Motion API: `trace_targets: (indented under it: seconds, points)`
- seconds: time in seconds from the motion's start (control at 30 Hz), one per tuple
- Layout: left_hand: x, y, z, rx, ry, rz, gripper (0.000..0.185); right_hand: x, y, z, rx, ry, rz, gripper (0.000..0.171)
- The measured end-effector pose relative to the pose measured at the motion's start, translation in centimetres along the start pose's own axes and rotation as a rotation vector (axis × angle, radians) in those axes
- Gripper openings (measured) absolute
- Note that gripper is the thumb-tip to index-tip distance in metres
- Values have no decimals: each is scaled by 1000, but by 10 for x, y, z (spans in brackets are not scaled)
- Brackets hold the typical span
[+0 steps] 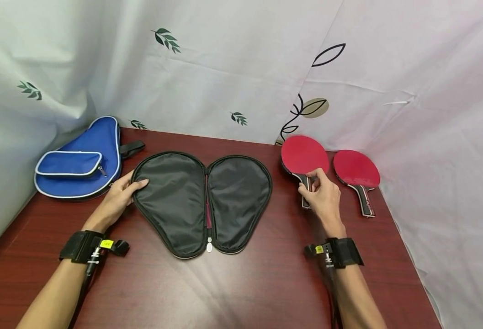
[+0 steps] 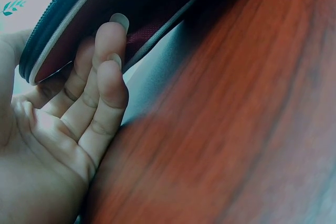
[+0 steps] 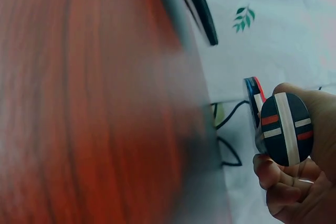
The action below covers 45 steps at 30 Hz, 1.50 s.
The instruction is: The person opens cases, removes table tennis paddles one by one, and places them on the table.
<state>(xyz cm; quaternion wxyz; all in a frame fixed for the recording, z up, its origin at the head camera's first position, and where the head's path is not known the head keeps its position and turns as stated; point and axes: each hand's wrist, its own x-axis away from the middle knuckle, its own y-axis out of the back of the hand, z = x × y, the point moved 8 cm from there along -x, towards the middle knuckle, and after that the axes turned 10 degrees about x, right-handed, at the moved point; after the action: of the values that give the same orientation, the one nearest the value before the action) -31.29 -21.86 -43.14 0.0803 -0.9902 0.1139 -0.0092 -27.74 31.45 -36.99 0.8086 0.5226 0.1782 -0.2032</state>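
On the table (image 1: 266, 283), item one: black case (image 1: 202, 201), unzipped and spread flat, nothing inside it. I see my left hand (image 1: 118, 198) pinching its left rim, thumb on top, fingers (image 2: 105, 72) beneath. Item two: nearer red paddle (image 1: 304, 157), handle gripped in my right hand (image 1: 323, 196), not yet in the case. Item three: second red paddle (image 1: 357, 172), untouched, lying just beside. Item four: blue case (image 1: 81, 162), zipped, far left. Packing looks barely begun.
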Motion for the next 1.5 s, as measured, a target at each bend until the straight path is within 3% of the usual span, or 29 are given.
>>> trace_targets:
  seconds: [0.13,0.4,0.67,0.93,1.2,1.5]
  points:
    - [-1,0,0,0,-2,-3,35,1,-2,-11,4,-17,4,26]
    - [0,-5,0,68,-16,82,41,2,-8,-24,-16,-49,40,27]
    - [0,0,1,38,2,16,39,3,-10,-37,-20,-92,44,28]
    - [-1,1,2,10,-9,-5,32,4,-15,-49,-22,-132,84,27]
    - [-1,0,0,22,-13,18,37,4,-14,-55,-23,-133,93,27]
    - [-1,-2,1,46,-9,47,42,3,-15,-54,-22,-67,94,27]
